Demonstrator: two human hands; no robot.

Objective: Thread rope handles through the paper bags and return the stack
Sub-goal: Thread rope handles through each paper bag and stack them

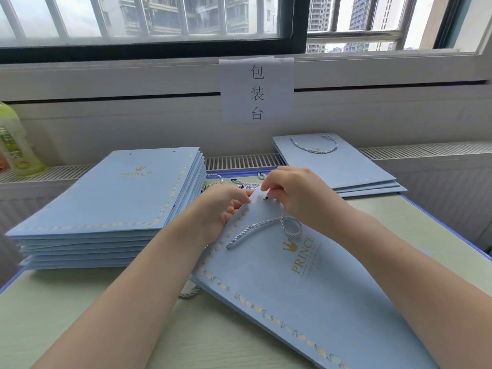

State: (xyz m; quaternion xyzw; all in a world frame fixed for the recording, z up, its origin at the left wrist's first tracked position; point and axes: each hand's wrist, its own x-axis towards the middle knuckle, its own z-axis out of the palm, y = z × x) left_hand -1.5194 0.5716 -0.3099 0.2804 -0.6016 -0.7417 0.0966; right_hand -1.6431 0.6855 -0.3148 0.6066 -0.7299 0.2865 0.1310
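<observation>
On the desk: a flat pale-blue paper bag with gold "PRINCE" print (306,283) lies on the pale-green desk top (93,328) in front of the person, its long axis running from near right to far left, its top edge at the far end under both hands.
Left hand: the left hand (225,209) pinches the bag's top edge, fingers curled round the lifted paper lip, holding it up off the desk.
Right hand: the right hand (295,194) pinches the black-tipped end of a twisted white-grey rope handle (266,226), fingertips closed together on it just beside the lip.
Key relation: the rope tip lies directly between the two hands, touching or nearly touching the lip; the right hand is the nearer one to it. The punched hole is hidden by the fingers, so I cannot tell whether the tip is through.
Rope slack: the rest loops loosely over the bag's face, trailing toward the near left.
Step, as I judge it: feeding the tip through the hole, the left hand steadying.
Waiting stack: a tall pile of unthreaded blue bags (111,203) sits at left.
Done stack: a few bags with handles (338,166) lie far right.
Spare ropes (239,182): loose, just beyond the hands.
</observation>
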